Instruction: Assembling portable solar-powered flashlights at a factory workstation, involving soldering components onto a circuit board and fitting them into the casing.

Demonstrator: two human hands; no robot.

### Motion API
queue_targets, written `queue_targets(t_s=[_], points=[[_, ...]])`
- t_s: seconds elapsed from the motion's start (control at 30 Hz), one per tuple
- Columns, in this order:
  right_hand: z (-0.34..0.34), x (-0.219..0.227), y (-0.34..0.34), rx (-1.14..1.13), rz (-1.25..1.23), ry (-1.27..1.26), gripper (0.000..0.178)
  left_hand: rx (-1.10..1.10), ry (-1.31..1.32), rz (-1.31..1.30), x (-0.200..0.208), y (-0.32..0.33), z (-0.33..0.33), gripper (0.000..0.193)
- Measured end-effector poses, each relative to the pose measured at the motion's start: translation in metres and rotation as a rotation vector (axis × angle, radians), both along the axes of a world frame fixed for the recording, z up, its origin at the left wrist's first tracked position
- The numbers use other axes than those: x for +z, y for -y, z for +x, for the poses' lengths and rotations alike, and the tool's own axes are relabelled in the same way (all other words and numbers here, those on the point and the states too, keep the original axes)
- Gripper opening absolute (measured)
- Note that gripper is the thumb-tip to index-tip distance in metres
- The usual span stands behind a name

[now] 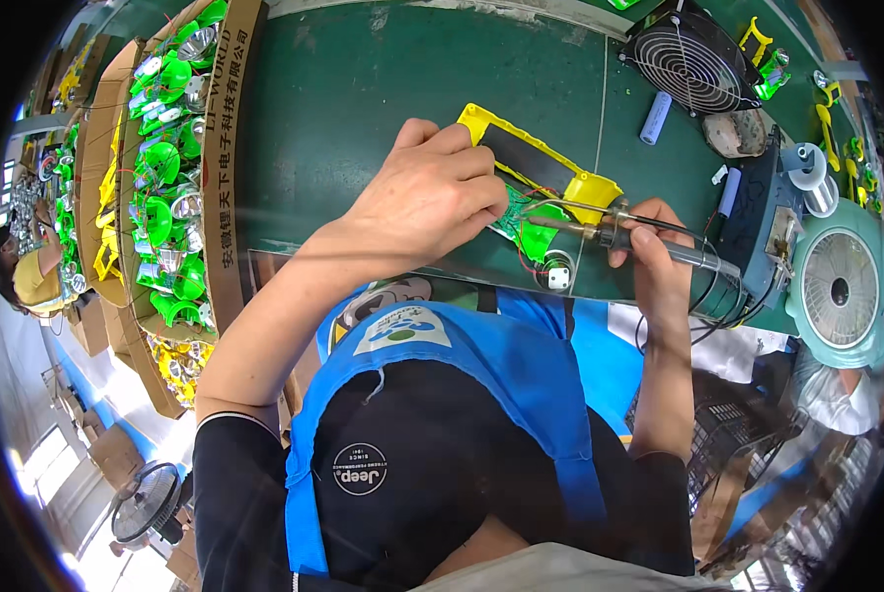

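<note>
My right hand (652, 242) grips a soldering iron (674, 254) with a thin curved metal tube beside its shaft. The iron's tip points left onto a small green circuit board (509, 219). At the board's left edge is my left hand (432, 187), fingers curled and pinched together; what lies between the fingertips is hidden. Red wires run from the board to a bright green lamp part (538, 239) and a round reflector with a white square piece (558, 276). Just behind the board rests a yellow plastic housing (592, 191) with a dark panel inside.
A carton (227, 128) of green lamp parts stands at the left of the green bench (363, 69). At the back right are a black fan (684, 59) and a blue battery cell (656, 117). A dark blue box (758, 212) and a teal fan (839, 281) stand farther right.
</note>
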State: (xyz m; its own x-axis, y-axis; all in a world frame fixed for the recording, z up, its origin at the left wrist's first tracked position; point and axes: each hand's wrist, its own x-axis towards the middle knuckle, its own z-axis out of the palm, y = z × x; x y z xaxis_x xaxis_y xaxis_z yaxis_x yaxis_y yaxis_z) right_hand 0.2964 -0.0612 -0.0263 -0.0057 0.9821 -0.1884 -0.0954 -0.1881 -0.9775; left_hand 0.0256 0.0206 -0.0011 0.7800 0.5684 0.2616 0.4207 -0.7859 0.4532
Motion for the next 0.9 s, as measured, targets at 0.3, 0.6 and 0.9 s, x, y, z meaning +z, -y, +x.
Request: queue_targets(t_s=[0.3,0.6,0.9], points=[[-0.003,0.006,-0.005,0.044,-0.066,0.019,0.023,0.036,-0.056,0.000,-0.001,-0.001,0.003,0.014],[-0.003,0.003,-0.004,0.043,-0.025,0.060,0.021,0.032,-0.063,0.006,-0.001,-0.004,0.004,0.014],[0.006,-0.016,0.021,-0.098,0.142,-0.048,0.031,0.045,-0.066,0.022,-0.002,0.001,0.004,0.013]])
